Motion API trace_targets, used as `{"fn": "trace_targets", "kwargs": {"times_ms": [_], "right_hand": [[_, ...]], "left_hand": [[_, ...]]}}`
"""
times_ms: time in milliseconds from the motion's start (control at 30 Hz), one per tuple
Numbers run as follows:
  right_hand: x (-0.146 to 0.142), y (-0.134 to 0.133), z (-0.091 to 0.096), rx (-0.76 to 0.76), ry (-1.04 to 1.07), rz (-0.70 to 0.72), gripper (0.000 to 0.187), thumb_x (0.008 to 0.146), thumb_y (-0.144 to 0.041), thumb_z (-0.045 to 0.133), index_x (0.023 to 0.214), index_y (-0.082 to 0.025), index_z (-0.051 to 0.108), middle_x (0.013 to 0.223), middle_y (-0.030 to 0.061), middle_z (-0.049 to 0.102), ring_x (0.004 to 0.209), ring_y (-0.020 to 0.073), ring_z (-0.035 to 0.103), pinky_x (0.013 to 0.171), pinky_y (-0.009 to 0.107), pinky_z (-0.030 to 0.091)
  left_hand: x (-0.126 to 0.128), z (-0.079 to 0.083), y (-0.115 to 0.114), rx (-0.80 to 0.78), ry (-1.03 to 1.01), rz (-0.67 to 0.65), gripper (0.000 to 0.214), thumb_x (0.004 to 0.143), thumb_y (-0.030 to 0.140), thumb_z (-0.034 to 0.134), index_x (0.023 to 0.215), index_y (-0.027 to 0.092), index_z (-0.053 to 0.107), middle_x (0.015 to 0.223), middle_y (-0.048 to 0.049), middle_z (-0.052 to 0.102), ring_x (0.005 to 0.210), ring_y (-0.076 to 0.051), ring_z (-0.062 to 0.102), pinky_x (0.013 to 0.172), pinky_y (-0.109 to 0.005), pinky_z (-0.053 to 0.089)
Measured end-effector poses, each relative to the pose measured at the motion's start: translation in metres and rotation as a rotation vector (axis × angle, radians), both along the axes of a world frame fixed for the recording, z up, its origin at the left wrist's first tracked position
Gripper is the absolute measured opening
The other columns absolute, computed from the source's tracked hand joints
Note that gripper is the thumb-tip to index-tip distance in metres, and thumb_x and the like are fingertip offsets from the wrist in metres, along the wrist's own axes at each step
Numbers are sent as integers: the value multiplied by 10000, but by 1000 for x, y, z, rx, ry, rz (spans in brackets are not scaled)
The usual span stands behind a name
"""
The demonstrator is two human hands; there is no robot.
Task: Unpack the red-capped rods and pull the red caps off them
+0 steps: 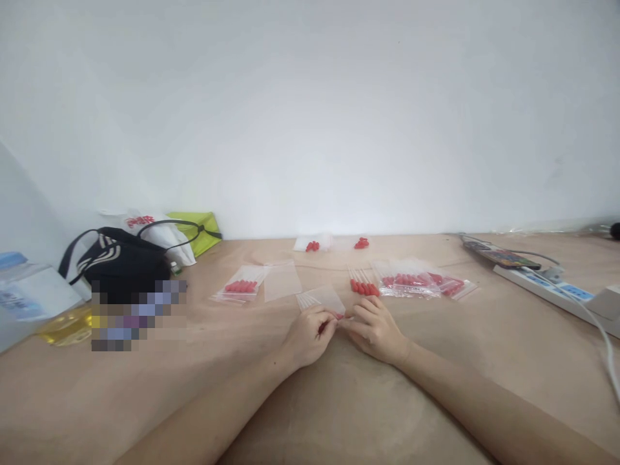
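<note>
My left hand [312, 336] is closed round the near part of a small clear zip bag [328, 298]. White sticks show through it, and some red is visible inside the fist. My right hand [375, 329] pinches at the red-edged near end of this bag, its fingertips meeting those of the left. Just beyond the right hand lies a row of red-tipped white sticks [364, 287]. An unfilled clear bag [282, 281] lies past the left hand, beside a bag of red-tipped sticks [241, 285].
Filled bags [409, 281] lie to the right. Two small groups of red pieces [312, 246] sit near the wall. A power strip [557, 287] with a phone [504, 256] and cables stands at right. A black bag [128, 265] and a yellow bottle [65, 326] are at left.
</note>
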State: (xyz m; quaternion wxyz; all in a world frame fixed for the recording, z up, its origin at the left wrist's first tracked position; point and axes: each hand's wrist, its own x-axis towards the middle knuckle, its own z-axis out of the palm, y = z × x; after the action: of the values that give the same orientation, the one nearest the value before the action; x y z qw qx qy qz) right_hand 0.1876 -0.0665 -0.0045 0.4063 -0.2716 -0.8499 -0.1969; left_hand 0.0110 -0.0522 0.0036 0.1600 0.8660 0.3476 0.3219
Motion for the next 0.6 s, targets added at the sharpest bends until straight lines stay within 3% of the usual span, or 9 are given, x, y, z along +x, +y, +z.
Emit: {"fn": "trace_targets", "kwargs": {"times_ms": [233, 367, 600], "right_hand": [[-1, -1, 2, -111, 4, 59, 191, 777, -109, 445, 756, -194, 614, 817, 33, 598, 739, 135, 460, 667, 292, 340], [0, -1, 0, -162, 27, 17, 140, 785, -168, 489, 799, -213, 621, 847, 29, 603, 756, 141, 464, 681, 300, 336], [-3, 2, -3, -56, 61, -3, 136, 778, -148, 508, 764, -221, 622, 779, 7, 612, 730, 133, 452, 657, 291, 318]], "left_hand": [[1, -2, 3, -25, -10, 67, 188, 793, 161, 443, 669, 156, 584, 752, -26, 610, 708, -127, 549, 663, -246, 421], [1, -2, 3, -30, -19, 51, 192, 799, 171, 440, 666, 153, 577, 761, -31, 608, 717, -128, 547, 655, -242, 419], [0, 2, 1, -51, -27, 14, 177, 790, 166, 453, 671, 160, 584, 777, -28, 618, 712, -124, 551, 649, -240, 425]]}}
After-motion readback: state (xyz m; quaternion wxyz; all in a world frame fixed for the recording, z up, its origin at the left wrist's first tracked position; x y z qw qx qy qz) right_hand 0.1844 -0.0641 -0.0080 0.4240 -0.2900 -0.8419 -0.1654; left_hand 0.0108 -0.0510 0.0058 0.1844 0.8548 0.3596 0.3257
